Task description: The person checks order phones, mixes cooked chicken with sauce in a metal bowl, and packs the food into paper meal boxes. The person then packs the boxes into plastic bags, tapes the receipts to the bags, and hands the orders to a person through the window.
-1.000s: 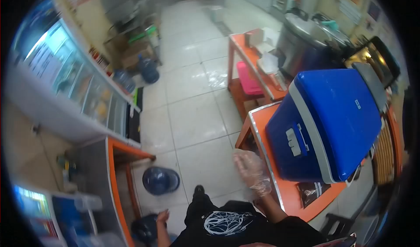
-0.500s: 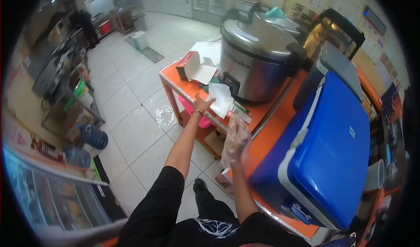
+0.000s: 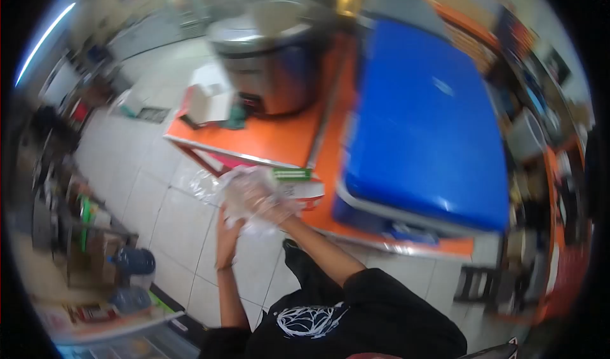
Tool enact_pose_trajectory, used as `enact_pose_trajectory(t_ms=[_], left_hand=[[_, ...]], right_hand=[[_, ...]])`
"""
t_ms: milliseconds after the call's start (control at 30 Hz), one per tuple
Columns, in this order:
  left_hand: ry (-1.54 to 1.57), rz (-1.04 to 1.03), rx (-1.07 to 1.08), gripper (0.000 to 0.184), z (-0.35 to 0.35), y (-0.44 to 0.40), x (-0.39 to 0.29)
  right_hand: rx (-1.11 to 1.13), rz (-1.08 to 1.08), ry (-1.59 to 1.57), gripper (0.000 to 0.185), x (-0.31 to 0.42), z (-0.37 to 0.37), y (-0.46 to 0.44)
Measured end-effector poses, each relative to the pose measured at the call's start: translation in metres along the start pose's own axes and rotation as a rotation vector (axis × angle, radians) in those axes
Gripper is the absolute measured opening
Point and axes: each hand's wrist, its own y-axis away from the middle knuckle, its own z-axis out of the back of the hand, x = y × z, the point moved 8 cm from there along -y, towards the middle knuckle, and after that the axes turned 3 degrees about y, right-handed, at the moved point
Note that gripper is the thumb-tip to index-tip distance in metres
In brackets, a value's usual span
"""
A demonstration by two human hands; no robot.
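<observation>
My right hand (image 3: pixel 257 197), in a thin clear plastic glove, is over the table's front edge, its fingers curled toward the left. Motion smears what lies inside them. Close against its far side is a small green, white and red box (image 3: pixel 297 186), tilted; I cannot tell whether the hand holds it. Just below, my bare left hand (image 3: pixel 229 229) reaches up to the crumpled plastic, its fingertips partly hidden there. An opened carton with a white inside (image 3: pixel 213 97) stands at the far left corner of the orange table (image 3: pixel 267 144).
Behind the carton stands a large steel cooker (image 3: pixel 279 73). A big blue cooler (image 3: pixel 426 130) takes up the table's right side. Water jugs (image 3: pixel 135 261) stand at left on the tiled floor, and a dark stool (image 3: pixel 476 284) at lower right.
The view has swung right and down. Both hands have come closer together and nearer the body. The small box has moved away from the cooker, along with my right hand.
</observation>
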Motion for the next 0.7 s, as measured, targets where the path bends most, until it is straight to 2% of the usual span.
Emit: enact_pose_trajectory(t_ms=[33,67,100,133,233,300,367,400,467,533,567,600,667,700], left_hand=[[-0.094,-0.099,0.002,0.055,0.006,0.03,0.001],[-0.065,0.031,-0.009,0.049,0.016,0.059,0.021],[-0.08,0.126,-0.008,0.047,0.009,0.096,0.007],[-0.083,0.154,-0.124,0.044,0.025,0.122,0.026],[-0.199,0.236,0.044,0.04,0.0,0.192,0.011],[-0.194,0.26,0.098,0.038,-0.027,0.226,0.009],[-0.145,0.452,0.08,0.037,-0.049,0.262,0.035],[-0.066,0.437,0.108,0.039,-0.073,0.275,0.042],[-0.047,0.457,0.168,0.04,-0.125,0.293,0.063],[-0.022,0.525,0.296,0.044,-0.2,0.308,0.085],[0.017,0.528,0.289,0.044,-0.243,0.309,0.087],[0.058,0.507,0.362,0.045,-0.294,0.311,0.085],[0.153,0.484,0.419,0.047,-0.388,0.316,0.088],[0.195,0.471,0.41,0.047,-0.429,0.309,0.095]], right_hand=[[0.009,0.065,-0.351,0.013,-0.015,0.028,0.011],[0.238,0.067,-1.108,0.016,-0.054,0.064,0.006],[0.467,-0.036,-1.62,0.019,-0.096,0.101,0.001],[0.489,-0.082,-1.736,0.022,-0.137,0.129,0.012],[0.362,-0.215,-2.027,0.027,-0.257,0.187,0.073],[0.069,-0.314,-2.396,0.029,-0.321,0.223,0.108],[0.249,-0.35,-2.602,0.029,-0.378,0.231,0.154],[0.606,-0.332,-2.585,0.028,-0.402,0.22,0.186],[0.906,-0.734,-2.33,0.026,-0.473,0.185,0.263],[0.705,-1.396,-2.355,0.023,-0.544,0.156,0.352],[0.626,-1.561,-2.191,0.023,-0.576,0.142,0.403],[0.554,-1.706,-2.02,0.022,-0.607,0.13,0.459],[0.594,-1.855,-1.673,0.021,-0.664,0.109,0.56],[0.59,-1.845,-1.612,0.024,-0.69,0.097,0.6]])
